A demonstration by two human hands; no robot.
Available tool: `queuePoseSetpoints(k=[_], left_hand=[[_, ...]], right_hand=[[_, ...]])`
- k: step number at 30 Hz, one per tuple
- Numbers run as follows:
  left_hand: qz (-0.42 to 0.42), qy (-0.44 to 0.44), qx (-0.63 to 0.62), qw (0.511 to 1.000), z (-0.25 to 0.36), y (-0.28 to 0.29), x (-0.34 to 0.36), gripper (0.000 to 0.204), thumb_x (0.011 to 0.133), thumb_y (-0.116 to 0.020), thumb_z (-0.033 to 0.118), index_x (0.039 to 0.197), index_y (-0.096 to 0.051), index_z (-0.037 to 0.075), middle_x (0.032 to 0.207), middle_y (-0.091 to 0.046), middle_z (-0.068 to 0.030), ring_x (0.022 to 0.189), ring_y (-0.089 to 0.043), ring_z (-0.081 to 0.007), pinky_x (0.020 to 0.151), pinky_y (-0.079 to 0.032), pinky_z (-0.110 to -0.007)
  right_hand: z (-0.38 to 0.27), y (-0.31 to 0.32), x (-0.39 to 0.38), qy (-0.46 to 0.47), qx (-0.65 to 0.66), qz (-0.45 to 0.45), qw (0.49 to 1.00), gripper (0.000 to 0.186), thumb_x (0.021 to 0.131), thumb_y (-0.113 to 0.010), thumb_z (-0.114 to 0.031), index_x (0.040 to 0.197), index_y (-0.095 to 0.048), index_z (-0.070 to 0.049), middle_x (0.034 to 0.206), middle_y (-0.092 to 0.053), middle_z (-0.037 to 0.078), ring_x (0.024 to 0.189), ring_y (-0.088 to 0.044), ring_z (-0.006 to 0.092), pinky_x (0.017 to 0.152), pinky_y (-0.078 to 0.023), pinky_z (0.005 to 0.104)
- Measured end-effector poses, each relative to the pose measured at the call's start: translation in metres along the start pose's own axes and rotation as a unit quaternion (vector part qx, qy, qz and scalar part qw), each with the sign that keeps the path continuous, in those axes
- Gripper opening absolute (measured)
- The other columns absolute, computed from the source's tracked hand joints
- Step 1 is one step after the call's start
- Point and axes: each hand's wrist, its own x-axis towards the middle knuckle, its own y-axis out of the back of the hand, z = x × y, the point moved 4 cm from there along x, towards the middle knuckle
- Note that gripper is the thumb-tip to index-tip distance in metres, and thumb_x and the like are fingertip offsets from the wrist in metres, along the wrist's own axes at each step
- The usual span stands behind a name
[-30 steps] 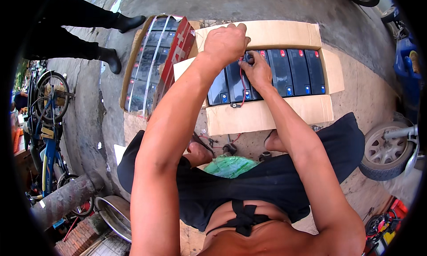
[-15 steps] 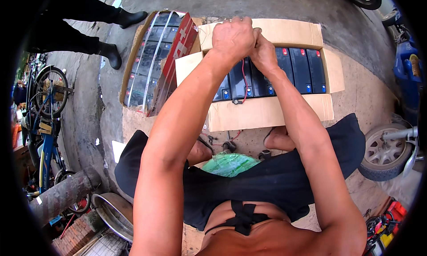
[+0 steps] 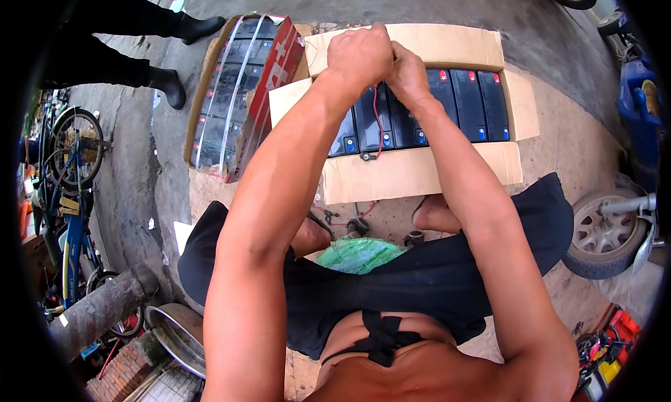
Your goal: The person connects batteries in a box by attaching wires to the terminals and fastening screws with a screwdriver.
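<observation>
My left hand (image 3: 359,54) and my right hand (image 3: 408,74) meet over the far side of an opened cardboard box (image 3: 419,175). Both are closed, fingers pressed together; whatever they grip is hidden behind them. Beneath them, black batteries (image 3: 463,108) stand in a row inside the box, with red terminals at the far end and blue ones at the near end. A red wire (image 3: 378,119) runs from under my hands down across the batteries. Its near end has a small black connector (image 3: 366,156) resting at the box's near edge.
Left of the box stands a red, torn carton (image 3: 272,88) of strapped black batteries. A person in black boots (image 3: 166,86) stands beyond it. Between my feet lies a green plastic bag (image 3: 360,255). A wheel (image 3: 602,234) is at right, a bicycle (image 3: 73,192) and metal basin (image 3: 178,335) at left.
Both hands stay closed together above the far ends of the batteries, with only a slight shift in their grip. The whole view has moved a little.
</observation>
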Motion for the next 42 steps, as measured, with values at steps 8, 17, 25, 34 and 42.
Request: queuePoseSetpoints(k=[8, 17, 25, 34, 42], left_hand=[[-0.097, -0.145, 0.035, 0.984, 0.002, 0.009, 0.002, 0.024, 0.086, -0.049, 0.016, 0.101, -0.061, 0.002, 0.089, -0.067, -0.0217, 0.087, -0.064, -0.0365, 0.08, -0.048, -0.046], [-0.064, -0.005, 0.023, 0.998, 0.001, 0.001, 0.003, 0.028, 0.085, -0.054, 0.024, 0.096, -0.064, 0.001, 0.09, -0.067, -0.0211, 0.091, -0.064, -0.036, 0.082, -0.049, -0.044], [-0.041, 0.028, 0.006, 0.999, 0.0, 0.0, 0.001, 0.024, 0.082, -0.055, 0.019, 0.094, -0.063, 0.001, 0.087, -0.066, -0.0234, 0.087, -0.064, -0.0375, 0.079, -0.049, -0.046], [-0.112, -0.248, 0.101, 0.957, 0.018, 0.008, 0.0, 0.022, 0.08, -0.054, 0.015, 0.097, -0.065, 0.007, 0.094, -0.067, -0.0186, 0.093, -0.063, -0.0349, 0.08, -0.048, -0.044], [0.267, 0.158, -0.587, 0.748, -0.057, 0.046, -0.086, 0.023, 0.087, -0.058, 0.016, 0.104, -0.063, 0.002, 0.085, -0.066, -0.0114, 0.075, -0.063, -0.0224, 0.073, -0.051, -0.036]], right_hand=[[0.048, -0.016, -0.043, -0.102, -0.074, 0.023, 0.992, 0.041, 0.077, -0.07, -0.022, 0.114, -0.061, -0.006, 0.1, -0.063, 0.011, 0.094, -0.06, 0.0293, 0.082, -0.047, 0.0386], [0.038, -0.013, -0.019, 0.008, -0.096, 0.0, 0.995, 0.028, 0.083, -0.064, -0.019, 0.11, -0.065, -0.012, 0.103, -0.063, 0.012, 0.098, -0.059, 0.0314, 0.086, -0.046, 0.0403], [0.054, -0.019, -0.003, -0.036, -0.143, 0.052, 0.988, 0.022, 0.081, -0.064, -0.027, 0.094, -0.07, -0.01, 0.091, -0.067, 0.016, 0.087, -0.063, 0.0358, 0.079, -0.049, 0.0434], [0.047, -0.014, -0.031, -0.092, -0.066, 0.008, 0.994, 0.026, 0.079, -0.065, -0.025, 0.099, -0.068, -0.008, 0.092, -0.068, 0.016, 0.091, -0.064, 0.0341, 0.081, -0.049, 0.0414], [0.044, -0.018, -0.07, -0.046, 0.083, -0.294, 0.951, 0.031, 0.077, -0.062, -0.01, 0.106, -0.065, -0.002, 0.105, -0.066, 0.012, 0.093, -0.063, 0.0248, 0.082, -0.049, 0.0309]])
